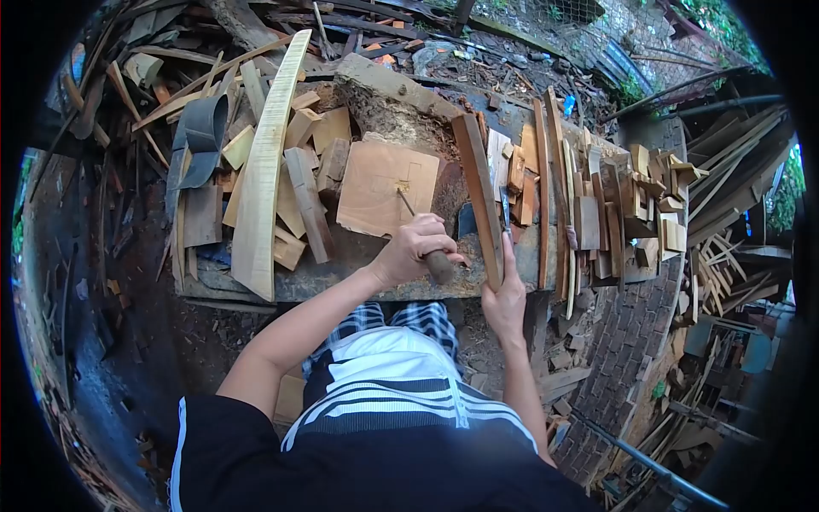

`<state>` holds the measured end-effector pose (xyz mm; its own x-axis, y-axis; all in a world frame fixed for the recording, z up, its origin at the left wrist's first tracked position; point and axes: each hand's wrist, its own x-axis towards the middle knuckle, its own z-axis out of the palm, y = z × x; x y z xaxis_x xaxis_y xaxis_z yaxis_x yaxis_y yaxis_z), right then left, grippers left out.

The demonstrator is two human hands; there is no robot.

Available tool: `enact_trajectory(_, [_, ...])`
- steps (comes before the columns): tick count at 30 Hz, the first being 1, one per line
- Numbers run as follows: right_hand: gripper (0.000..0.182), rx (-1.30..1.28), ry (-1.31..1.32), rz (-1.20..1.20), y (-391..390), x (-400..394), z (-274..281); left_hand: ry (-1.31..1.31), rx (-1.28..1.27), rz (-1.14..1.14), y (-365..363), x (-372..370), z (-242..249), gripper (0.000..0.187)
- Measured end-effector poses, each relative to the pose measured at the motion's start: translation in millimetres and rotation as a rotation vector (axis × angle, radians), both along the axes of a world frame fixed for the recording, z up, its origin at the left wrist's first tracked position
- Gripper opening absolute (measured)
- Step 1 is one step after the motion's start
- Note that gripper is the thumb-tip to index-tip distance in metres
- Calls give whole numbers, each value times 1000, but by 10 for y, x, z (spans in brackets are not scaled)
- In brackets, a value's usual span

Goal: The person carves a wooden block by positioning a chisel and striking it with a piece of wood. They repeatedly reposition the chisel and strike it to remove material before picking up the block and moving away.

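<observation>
My left hand (414, 247) is closed around the wooden handle of a chisel (438, 265). Its thin metal shaft runs up to the middle of a square, light brown board (371, 200) lying flat on the workbench (341, 277). Faint lines are marked on the board near the chisel tip. To the right, my right hand (505, 296) grips the near end of a long dark plank (474, 183) that lies lengthwise on the bench, with fingers stretched up along its right edge.
A long pale curved plank (266, 162) lies at the bench's left. Many short offcuts and strips (614, 205) crowd the right side. A rough stone block (401, 102) sits behind the board. Scrap wood litters the ground around.
</observation>
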<state>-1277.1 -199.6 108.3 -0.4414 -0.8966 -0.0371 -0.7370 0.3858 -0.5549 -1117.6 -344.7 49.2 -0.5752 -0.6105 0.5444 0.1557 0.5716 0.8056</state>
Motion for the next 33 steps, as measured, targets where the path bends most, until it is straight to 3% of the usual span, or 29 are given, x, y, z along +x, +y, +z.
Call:
enact_trajectory(3, [87, -98, -172, -91, 103, 264, 142, 45, 12, 58, 9, 0, 5, 28])
enact_trajectory(5, [83, -184, -146, -94, 129, 456, 398, 52, 2, 71, -35, 23, -12, 29])
enact_trajectory(7, [79, -423, -266, -304, 275, 569, 461, 57, -4, 74, -20, 43, -18, 30])
enact_trajectory(9, [70, -532, -198, -254, 286, 642, 436, 31, 67, 118, -32, 51, 11, 30])
enact_trajectory(10, [69, -522, -38, -61, 215, 655, 425, 32, 54, 116, -43, 46, 21, 30])
enact_trajectory(11, [67, -503, 121, 127, 185, 693, 417, 82, 209, 108, -18, 42, 17, 29])
enact_trajectory(12, [63, 64, 39, 104, 199, 691, 499, 131, 362, 102, 6, 47, 29, 29])
enact_trajectory(13, [63, 51, 35, 109, 218, 732, 487, 128, 349, 107, 37, 69, 42, 29])
enact_trajectory(15, [85, -279, 43, 89, 208, 760, 418, 57, 109, 233, 47, 85, 67, 30])
enact_trajectory(16, [83, -471, 6, 58, 246, 747, 310, 47, 108, 215, 47, 94, 56, 32])
enact_trajectory(17, [83, -463, 3, 63, 295, 782, 237, 45, 116, 221, 73, 101, 49, 32])
enact_trajectory(19, [57, -685, 82, -8, 291, 869, 242, 38, 220, 282, 57, 60, 90, 32])
enact_trajectory(20, [65, -635, 129, 173, 199, 829, 296, 118, 168, 330, 14, 19, 67, 30])
enact_trajectory(21, [77, -129, 83, 148, 241, 845, 360, 127, 164, 325, 9, 8, 75, 30])
enact_trajectory(23, [85, 85, 121, 121, 261, 802, 296, 61, 593, 202, 26, 32, 74, 28])
enact_trajectory(24, [84, -150, 101, 138, 200, 820, 335, 155, 294, 305, -10, 29, 53, 24])
enact_trajectory(26, [87, -644, 119, 102, 86, 953, 437, 115, 294, 322, -45, 66, 68, 22])
enact_trajectory(27, [87, -641, 124, 96, 94, 947, 434, 66, 344, 311, -61, 75, 114, 22])
enact_trajectory(29, [90, -372, 149, 169, 93, 900, 378, 153, 361, 287, -50, 19, 15, 23])
enact_trajectory(30, [89, -167, 214, 149, 78, 864, 311, 264, 553, 242, 8, 19, 44, 25])
enact_trajectory(31, [89, -176, 218, 154, 118, 841, 326, 270, 544, 246, -15, 16, 61, 25])
enact_trajectory(33, [76, -291, 77, 72, 138, 862, 389, 196, 288, 334, -64, 93, 82, 26])
